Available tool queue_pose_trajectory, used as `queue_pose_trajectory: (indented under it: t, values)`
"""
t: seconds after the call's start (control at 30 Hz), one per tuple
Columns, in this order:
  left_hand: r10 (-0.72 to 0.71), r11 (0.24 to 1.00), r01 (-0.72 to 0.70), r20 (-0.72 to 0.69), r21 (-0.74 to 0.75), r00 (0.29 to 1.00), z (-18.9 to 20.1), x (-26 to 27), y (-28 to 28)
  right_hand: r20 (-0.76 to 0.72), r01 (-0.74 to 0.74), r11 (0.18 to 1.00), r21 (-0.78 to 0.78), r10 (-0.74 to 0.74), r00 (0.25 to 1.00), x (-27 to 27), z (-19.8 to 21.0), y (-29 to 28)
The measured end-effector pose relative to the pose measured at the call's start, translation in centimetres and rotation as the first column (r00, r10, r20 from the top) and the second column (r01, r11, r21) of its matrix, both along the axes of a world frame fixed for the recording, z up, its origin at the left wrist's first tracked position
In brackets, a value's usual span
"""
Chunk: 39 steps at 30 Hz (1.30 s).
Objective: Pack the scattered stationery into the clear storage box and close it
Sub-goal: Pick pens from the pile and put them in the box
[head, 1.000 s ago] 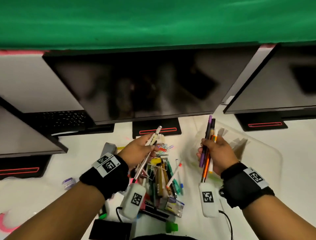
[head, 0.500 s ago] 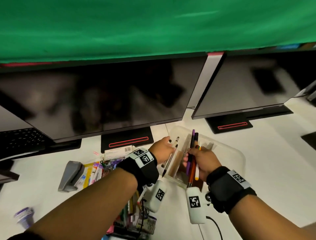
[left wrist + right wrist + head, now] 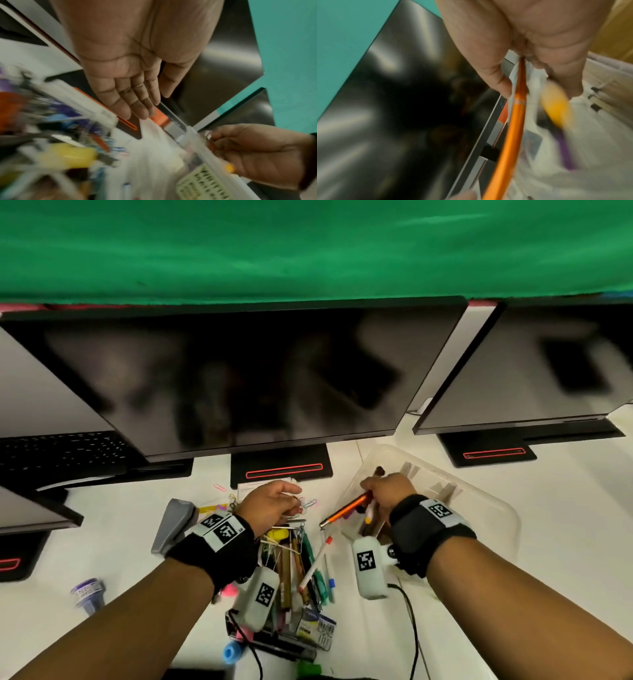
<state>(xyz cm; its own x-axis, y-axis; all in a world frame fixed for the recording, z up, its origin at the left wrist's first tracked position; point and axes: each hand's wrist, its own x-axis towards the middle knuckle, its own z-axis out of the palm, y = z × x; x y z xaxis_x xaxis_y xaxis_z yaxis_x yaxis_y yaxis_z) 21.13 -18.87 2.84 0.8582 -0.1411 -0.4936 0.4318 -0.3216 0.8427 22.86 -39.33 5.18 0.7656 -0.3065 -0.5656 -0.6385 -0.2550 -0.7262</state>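
Nearest me, a heap of loose pens and markers (image 3: pixel 298 563) lies on the white tabletop (image 3: pixel 116 546). My left hand (image 3: pixel 270 503) hovers above it, fingers relaxed, holding nothing. My right hand (image 3: pixel 388 491) grips an orange pen (image 3: pixel 346 510) inside the clear plastic storage box (image 3: pixel 479 508), beyond the heap.

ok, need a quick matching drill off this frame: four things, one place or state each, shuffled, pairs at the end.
Things:
1. left hand
2. orange pen
3. grey stapler
4. clear storage box

States:
A. gripped by the right hand
B. open, lid off
C. lying left of the stationery pile
D. empty, fingers straight

Pairs: 1-D, 2-A, 3-C, 4-B
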Motion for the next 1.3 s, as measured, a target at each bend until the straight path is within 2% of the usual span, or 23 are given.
queue_pose_trajectory:
  t: [0.13, 0.3, 0.33, 0.37, 0.4, 0.43, 0.5, 0.57, 0.6, 0.67, 0.7, 0.77, 0.83, 0.9, 0.93, 0.97, 1.0, 1.03, 1.07, 1.1, 1.17, 1.23, 1.3]
  values:
    - [-0.014, 0.991, 0.020, -0.043, 0.135, 0.999, -2.0, -1.1, 3.9, 0.028, 0.005, 0.985, -0.175, 0.000, 1.000, 0.8, -0.4, 0.1]
    - [-0.036, 0.966, 0.059, -0.093, 0.253, 0.995, -4.1, -1.8, 6.3, -0.007, -0.019, 0.986, -0.167, 0.018, 1.000, 1.2, -0.6, 0.0]
    - [-0.059, 0.961, 0.083, -0.097, 0.263, 0.994, -4.4, -1.9, 6.3, 0.010, -0.062, 0.974, -0.219, 0.066, 0.998, 0.8, 0.0, 0.2]
    - [-0.084, 0.954, 0.106, -0.089, 0.280, 0.992, -4.5, -2.0, 6.3, -0.004, -0.210, 0.878, -0.430, 0.231, 0.973, 0.1, 0.6, 0.3]
    - [-0.108, 0.941, 0.126, -0.075, 0.315, 0.991, -4.5, -2.1, 6.3, -0.050, -0.309, 0.795, -0.522, 0.333, 0.942, 0.0, 1.0, 0.5]
    - [-0.134, 0.924, 0.145, -0.057, 0.354, 0.989, -4.5, -2.2, 6.3, -0.079, -0.346, 0.752, -0.562, 0.368, 0.927, 0.1, 1.0, 0.5]
    - [-0.181, 0.894, 0.179, -0.034, 0.411, 0.983, -4.5, -2.2, 6.4, -0.122, -0.373, 0.725, -0.580, 0.375, 0.919, 0.1, 1.1, 0.4]
    - [-0.201, 0.883, 0.195, -0.031, 0.428, 0.979, -4.6, -2.3, 6.6, -0.094, -0.334, 0.757, -0.562, 0.342, 0.935, 0.1, 0.8, 0.4]
    - [-0.186, 0.895, 0.179, -0.023, 0.409, 0.982, -4.6, -2.2, 6.6, -0.061, -0.304, 0.809, -0.503, 0.317, 0.946, 0.0, 0.8, 0.4]
    - [-0.138, 0.921, 0.122, 0.018, 0.370, 0.990, -4.5, -2.3, 6.8, 0.087, -0.105, 0.982, -0.157, 0.120, 0.989, 0.1, 1.4, 1.0]
    - [-0.118, 0.922, 0.090, 0.050, 0.377, 0.992, -4.5, -2.3, 7.0, 0.166, 0.026, 1.000, 0.012, -0.028, 0.986, 0.0, 1.4, 1.6]
    - [-0.101, 0.914, 0.046, 0.115, 0.402, 0.988, -4.4, -2.3, 7.5, 0.275, 0.008, 0.999, 0.039, -0.019, 0.961, -0.8, 1.8, 2.9]
    - [-0.131, 0.892, 0.056, 0.139, 0.448, 0.982, -4.3, -2.5, 8.0, 0.316, -0.173, 0.983, -0.059, 0.183, 0.931, -2.0, 1.6, 5.1]
    - [-0.190, 0.853, 0.107, 0.113, 0.511, 0.975, -4.2, -2.9, 8.5, 0.282, -0.404, 0.891, -0.205, 0.449, 0.848, -3.3, 0.5, 7.3]
    - [-0.242, 0.813, 0.157, 0.082, 0.560, 0.967, -4.1, -3.3, 8.7, 0.195, -0.539, 0.783, -0.311, 0.607, 0.770, -3.8, -0.6, 8.2]
    - [-0.305, 0.768, 0.223, 0.038, 0.600, 0.951, -4.1, -3.7, 8.8, 0.046, -0.673, 0.610, -0.419, 0.754, 0.655, -4.3, -1.9, 8.9]
    - [-0.363, 0.738, 0.293, -0.009, 0.607, 0.932, -4.0, -4.1, 8.8, -0.128, -0.771, 0.396, -0.499, 0.846, 0.517, -4.9, -3.2, 9.3]
    - [-0.406, 0.736, 0.358, -0.048, 0.575, 0.912, -4.0, -4.6, 8.8, -0.272, -0.822, 0.212, -0.529, 0.875, 0.401, -5.4, -4.5, 9.4]
    - [-0.453, 0.732, 0.416, -0.071, 0.539, 0.889, -4.0, -5.1, 8.6, -0.382, -0.837, 0.078, -0.542, 0.864, 0.327, -5.8, -5.4, 9.0]
    - [-0.507, 0.705, 0.466, -0.079, 0.535, 0.858, -4.0, -5.5, 8.4, -0.448, -0.833, 0.001, -0.553, 0.843, 0.298, -6.1, -6.3, 8.5]
    - [-0.616, 0.611, 0.521, -0.056, 0.596, 0.786, -4.2, -5.8, 7.6, -0.489, -0.799, -0.069, -0.597, 0.821, 0.294, -6.4, -7.7, 7.3]
    - [-0.679, 0.561, 0.546, -0.031, 0.622, 0.733, -4.7, -6.0, 6.4, -0.463, -0.769, -0.063, -0.636, 0.829, 0.315, -6.7, -8.8, 6.2]
    - [-0.767, 0.478, 0.564, 0.008, 0.673, 0.641, -5.4, -6.2, 4.8, -0.426, -0.756, -0.037, -0.654, 0.843, 0.328, -7.1, -9.2, 5.4]
